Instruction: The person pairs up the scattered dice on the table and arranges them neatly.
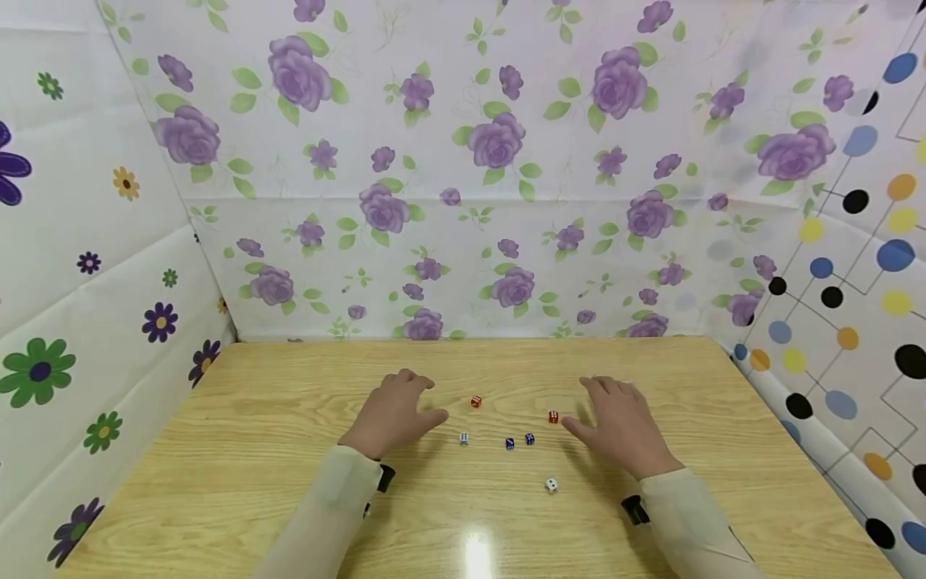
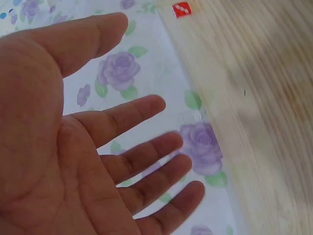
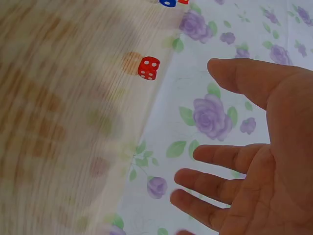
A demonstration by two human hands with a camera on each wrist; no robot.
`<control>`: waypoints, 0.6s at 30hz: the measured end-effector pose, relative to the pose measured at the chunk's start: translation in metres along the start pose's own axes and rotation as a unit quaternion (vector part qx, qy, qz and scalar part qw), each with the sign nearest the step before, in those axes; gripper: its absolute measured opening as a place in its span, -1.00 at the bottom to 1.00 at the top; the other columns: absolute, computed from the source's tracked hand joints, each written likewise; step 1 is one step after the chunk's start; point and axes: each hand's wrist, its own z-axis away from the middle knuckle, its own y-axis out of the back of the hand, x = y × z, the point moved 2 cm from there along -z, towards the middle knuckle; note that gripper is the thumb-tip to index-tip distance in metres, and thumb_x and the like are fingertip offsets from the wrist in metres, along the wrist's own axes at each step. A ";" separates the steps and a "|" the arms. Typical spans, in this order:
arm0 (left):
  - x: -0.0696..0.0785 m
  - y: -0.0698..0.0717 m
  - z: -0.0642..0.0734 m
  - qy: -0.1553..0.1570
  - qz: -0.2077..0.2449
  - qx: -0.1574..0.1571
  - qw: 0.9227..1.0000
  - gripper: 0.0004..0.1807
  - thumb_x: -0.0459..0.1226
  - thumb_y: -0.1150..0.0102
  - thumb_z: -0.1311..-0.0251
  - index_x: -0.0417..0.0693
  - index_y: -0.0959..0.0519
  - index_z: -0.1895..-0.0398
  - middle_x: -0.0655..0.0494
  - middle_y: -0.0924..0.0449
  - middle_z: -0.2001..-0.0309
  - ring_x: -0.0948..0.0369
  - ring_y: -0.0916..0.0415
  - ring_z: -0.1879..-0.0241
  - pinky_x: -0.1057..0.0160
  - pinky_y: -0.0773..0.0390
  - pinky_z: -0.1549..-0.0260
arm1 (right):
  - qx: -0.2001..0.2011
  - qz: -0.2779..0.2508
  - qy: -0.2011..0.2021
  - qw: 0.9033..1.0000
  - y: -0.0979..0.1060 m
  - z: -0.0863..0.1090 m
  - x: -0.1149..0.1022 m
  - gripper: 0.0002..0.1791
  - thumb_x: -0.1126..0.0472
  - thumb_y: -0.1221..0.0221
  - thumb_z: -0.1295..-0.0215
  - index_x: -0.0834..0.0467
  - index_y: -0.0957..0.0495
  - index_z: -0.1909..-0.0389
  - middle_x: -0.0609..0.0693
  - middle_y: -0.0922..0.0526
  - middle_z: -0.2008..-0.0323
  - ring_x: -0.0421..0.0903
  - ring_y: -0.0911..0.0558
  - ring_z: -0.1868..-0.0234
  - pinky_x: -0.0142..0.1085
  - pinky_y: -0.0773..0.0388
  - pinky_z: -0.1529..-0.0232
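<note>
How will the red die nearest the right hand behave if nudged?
The red die is small beside the right hand, so probably light. Flat faces suggest it would slide first, though its rounded corners might let it tumble if pushed harder. The glossy table likely offers little grip.

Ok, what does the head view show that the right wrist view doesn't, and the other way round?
Only the head view shows the left hand, the sleeves and the daisy-print cloth. Only the right wrist view shows the right hand from its palm side. Both show that hand, the wooden table, the rose-print cloth, a red die and a blue die, the last cut off by the wrist view's top edge.
</note>
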 end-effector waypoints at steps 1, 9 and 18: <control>0.001 0.000 0.000 -0.006 0.002 0.002 1.000 -0.37 0.12 -0.14 -0.18 -0.01 -0.45 -0.23 -0.08 -0.37 -0.21 -0.09 -0.29 -0.20 -0.12 -0.37 -0.07 | -0.002 -0.002 -0.002 1.000 0.000 0.000 0.000 -0.22 -0.22 -0.19 -0.18 0.25 -0.36 -0.25 0.26 -0.46 -0.14 0.26 -0.43 -0.14 0.23 -0.22 -0.16; 0.012 -0.003 0.000 -0.042 0.003 -0.005 0.999 -0.52 0.04 -0.19 -0.19 0.01 -0.53 -0.10 0.03 -0.51 -0.05 0.04 -0.45 -0.03 0.02 -0.49 0.06 | -0.031 -0.018 0.020 0.999 0.001 -0.001 -0.006 -0.55 -0.05 -0.21 -0.24 0.17 -0.56 -0.01 0.05 -0.65 0.15 0.05 -0.61 0.15 0.09 -0.44 0.03; 0.025 -0.013 0.000 -0.089 0.009 -0.052 0.995 -0.62 -0.06 -0.25 -0.16 -0.01 -0.59 0.00 0.09 -0.59 0.14 0.20 -0.53 0.19 0.16 -0.52 0.23 | -0.129 -0.058 0.069 0.988 -0.001 -0.001 -0.013 -0.88 0.15 -0.22 -0.24 0.03 -0.62 0.22 -0.25 -0.55 0.41 -0.29 -0.49 0.40 -0.28 -0.47 0.32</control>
